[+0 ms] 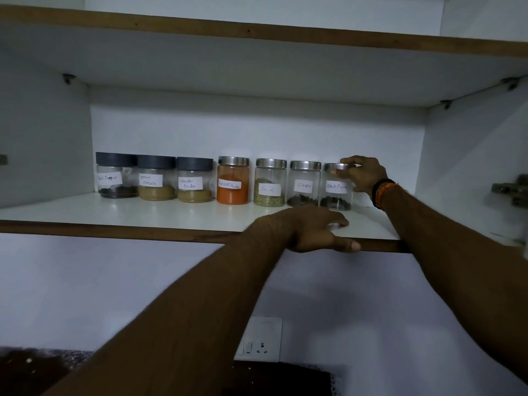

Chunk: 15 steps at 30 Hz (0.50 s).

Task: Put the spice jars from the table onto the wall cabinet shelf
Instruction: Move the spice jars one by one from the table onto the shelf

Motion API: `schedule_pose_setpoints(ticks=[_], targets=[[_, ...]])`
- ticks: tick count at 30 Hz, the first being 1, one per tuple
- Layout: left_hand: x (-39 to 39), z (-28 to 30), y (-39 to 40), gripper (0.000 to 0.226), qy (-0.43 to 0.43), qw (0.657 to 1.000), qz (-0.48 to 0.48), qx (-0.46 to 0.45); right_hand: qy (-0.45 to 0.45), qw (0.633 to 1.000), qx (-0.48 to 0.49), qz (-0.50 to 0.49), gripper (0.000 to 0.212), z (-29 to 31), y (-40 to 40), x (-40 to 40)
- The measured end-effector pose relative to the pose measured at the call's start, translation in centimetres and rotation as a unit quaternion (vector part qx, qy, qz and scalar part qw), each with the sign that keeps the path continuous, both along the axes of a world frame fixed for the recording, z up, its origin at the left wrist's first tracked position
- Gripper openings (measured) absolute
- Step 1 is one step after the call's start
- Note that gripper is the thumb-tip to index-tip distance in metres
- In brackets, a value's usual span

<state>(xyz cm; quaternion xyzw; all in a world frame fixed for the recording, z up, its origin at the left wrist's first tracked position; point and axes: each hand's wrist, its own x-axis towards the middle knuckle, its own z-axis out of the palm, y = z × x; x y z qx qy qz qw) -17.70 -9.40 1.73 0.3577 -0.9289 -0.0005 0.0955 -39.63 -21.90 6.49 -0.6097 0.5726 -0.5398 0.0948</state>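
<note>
Seven labelled spice jars stand in a row on the white cabinet shelf [120, 212]. The right hand [361, 174] grips the lid of the rightmost jar [336, 187]. The left hand [311, 228] rests with relaxed fingers on the shelf's front edge.

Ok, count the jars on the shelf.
7 stand in a row at the back: three dark-lidded, four steel-lidded. The left hand may hide another.
</note>
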Motion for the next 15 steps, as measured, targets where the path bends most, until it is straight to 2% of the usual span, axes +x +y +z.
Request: schedule_pose_setpoints(ticks=[5,7,15], targets=[[0.0,0.1,0.1,0.070,-0.003,1.000,0.001,0.004,0.040,0.999,-0.007,-0.012,0.079,-0.8,0.6,0.3],[0.1,0.1,0.1,0.070,-0.003,1.000,0.003,0.006,0.030,0.999,-0.014,-0.019,0.082,-0.9,1.2,0.4],[0.2,0.0,0.2,0.070,-0.007,1.000,0.005,-0.008,0.016,0.997,-0.057,-0.042,0.057,-1.6,6.3,0.8]])
